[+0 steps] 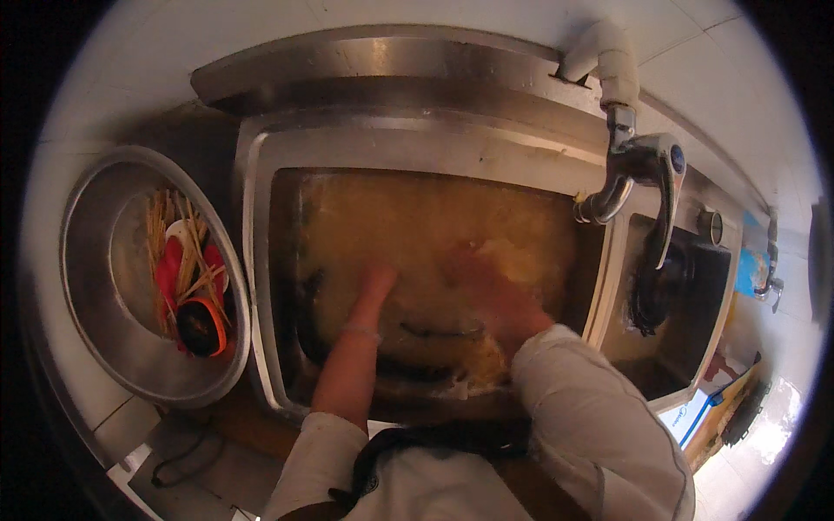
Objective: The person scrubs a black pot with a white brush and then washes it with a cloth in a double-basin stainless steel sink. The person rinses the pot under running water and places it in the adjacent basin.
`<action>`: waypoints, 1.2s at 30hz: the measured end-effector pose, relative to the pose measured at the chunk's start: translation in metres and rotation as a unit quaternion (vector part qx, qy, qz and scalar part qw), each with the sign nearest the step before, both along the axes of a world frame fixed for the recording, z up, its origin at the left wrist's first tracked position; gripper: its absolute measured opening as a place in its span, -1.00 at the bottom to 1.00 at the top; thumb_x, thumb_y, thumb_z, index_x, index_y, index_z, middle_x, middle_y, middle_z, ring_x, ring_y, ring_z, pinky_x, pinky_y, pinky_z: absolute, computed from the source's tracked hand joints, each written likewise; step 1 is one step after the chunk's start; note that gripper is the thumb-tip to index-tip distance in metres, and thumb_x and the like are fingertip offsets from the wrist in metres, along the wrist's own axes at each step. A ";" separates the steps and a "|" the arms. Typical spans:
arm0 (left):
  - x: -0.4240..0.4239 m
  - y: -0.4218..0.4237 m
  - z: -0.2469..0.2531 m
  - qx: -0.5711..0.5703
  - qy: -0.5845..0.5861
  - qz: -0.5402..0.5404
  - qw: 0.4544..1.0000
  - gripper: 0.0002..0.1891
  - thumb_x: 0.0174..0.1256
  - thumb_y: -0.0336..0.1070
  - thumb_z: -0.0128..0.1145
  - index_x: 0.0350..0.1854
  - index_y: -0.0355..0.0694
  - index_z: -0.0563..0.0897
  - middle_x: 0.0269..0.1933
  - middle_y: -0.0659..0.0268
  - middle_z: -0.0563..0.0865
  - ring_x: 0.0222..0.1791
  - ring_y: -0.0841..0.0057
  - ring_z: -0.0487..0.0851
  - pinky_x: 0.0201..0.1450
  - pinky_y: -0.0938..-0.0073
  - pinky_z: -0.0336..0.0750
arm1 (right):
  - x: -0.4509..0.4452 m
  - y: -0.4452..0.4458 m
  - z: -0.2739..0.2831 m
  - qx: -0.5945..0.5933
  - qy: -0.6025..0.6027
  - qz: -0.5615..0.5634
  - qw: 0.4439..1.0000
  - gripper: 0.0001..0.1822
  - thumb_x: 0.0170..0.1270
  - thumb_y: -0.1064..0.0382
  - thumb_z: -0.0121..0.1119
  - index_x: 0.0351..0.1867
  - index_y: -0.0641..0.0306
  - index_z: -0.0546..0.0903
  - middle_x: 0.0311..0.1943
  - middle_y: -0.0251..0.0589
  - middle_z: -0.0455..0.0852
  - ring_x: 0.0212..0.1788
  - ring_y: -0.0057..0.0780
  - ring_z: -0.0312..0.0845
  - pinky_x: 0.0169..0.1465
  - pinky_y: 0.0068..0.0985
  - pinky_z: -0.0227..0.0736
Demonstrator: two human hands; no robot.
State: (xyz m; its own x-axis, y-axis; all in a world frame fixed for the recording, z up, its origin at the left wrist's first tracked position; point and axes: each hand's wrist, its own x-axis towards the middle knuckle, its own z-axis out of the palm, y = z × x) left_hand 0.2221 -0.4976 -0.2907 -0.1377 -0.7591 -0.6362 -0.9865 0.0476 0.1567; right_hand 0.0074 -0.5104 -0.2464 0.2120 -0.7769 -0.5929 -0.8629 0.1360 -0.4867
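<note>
Murky brownish water (417, 208) fills a large stainless-steel sink (260, 260) in front of me. My left hand (378, 277) is dipped into it near the middle, its fingers hidden below the surface. To its right, my right hand (482, 277) is also under the water, blurred, beside a pale yellowish mass (521, 257). Whether either hand holds anything cannot be seen. A dark, curved thing (440, 329) shows between my forearms, and an orange-yellow patch (485, 365) lies near my right wrist.
Left of the sink stands a metal basin (78, 260) with wooden sticks (156, 228), red items (169, 267) and an orange-rimmed black container (202, 327). A lever faucet (612, 202) overhangs the right rim. A second sink basin (704, 280) beyond holds dark objects.
</note>
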 end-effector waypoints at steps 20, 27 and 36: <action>-0.047 0.003 0.312 -0.207 0.000 0.070 0.976 -0.69 -0.03 -0.23 0.03 -0.26 -0.33 0.53 -0.33 -0.08 0.61 -0.27 0.00 0.57 -0.18 0.12 0.44 | -0.039 0.045 0.035 -0.274 0.177 0.055 0.944 -0.66 0.18 -0.01 -0.04 -0.21 0.15 0.58 -0.16 -0.08 0.56 -0.08 -0.16 0.46 -0.10 -0.30 0.42; -0.029 0.031 0.447 -0.182 0.077 0.156 0.968 -0.84 -0.04 -0.32 0.00 -0.46 -0.32 0.47 -0.55 0.10 0.56 -0.60 0.27 0.56 -0.56 0.30 0.40 | 0.009 0.056 0.167 -0.090 -0.133 -0.162 0.974 -0.62 0.17 -0.02 0.04 -0.20 0.26 0.57 -0.17 -0.11 0.59 -0.23 -0.18 0.55 -0.15 -0.30 0.45; -0.077 0.092 0.447 0.051 0.409 0.268 0.871 -0.75 0.20 -0.19 -0.03 -0.22 -0.26 0.46 -0.51 0.30 0.53 -0.58 0.50 0.56 -0.61 0.58 0.42 | -0.149 0.181 0.256 0.127 -0.494 -0.371 0.776 -0.56 0.10 0.04 0.18 -0.08 0.31 0.49 -0.26 -0.26 0.53 -0.45 -0.50 0.42 -0.44 -0.52 0.38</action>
